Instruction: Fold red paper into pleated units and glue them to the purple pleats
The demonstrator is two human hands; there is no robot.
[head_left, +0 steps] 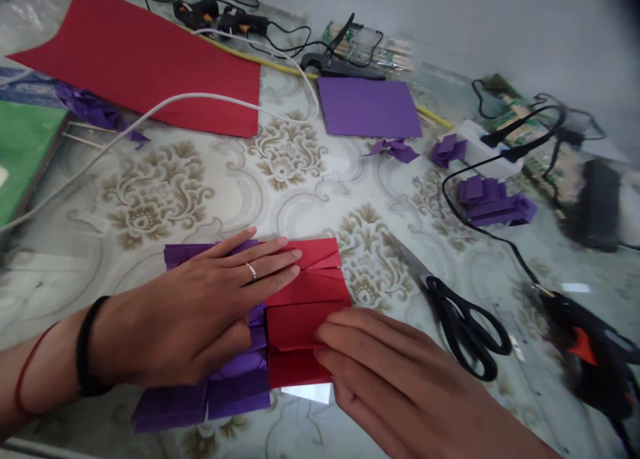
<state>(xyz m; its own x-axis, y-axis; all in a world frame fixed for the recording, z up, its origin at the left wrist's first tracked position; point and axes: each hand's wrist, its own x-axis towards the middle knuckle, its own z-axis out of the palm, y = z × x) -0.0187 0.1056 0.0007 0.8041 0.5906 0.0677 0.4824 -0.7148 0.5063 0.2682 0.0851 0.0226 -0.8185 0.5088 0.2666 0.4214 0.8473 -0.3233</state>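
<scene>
My left hand (pixel 200 306) lies flat with its fingers stretched out, over folded purple paper (pixel 239 394) and onto folded red paper (pixel 307 319). The red paper sits against the right side of the purple paper and has creases running across it. At the red paper's right edge, my right hand (pixel 380 366) has its fingers pressed together on a fold. Much of the purple paper is hidden under my left hand. To the right of my right hand rest black-handled scissors (pixel 463 322), blades pointing up and left.
Large red sheets (pixel 165 72) lie at the back left, a purple sheet (pixel 370 107) at the back. Purple folded pieces (pixel 495 200) lie near a white power strip (pixel 493 154). A glue gun (pixel 590 352) is at the right; a white cable (pixel 200 96) crosses the patterned table.
</scene>
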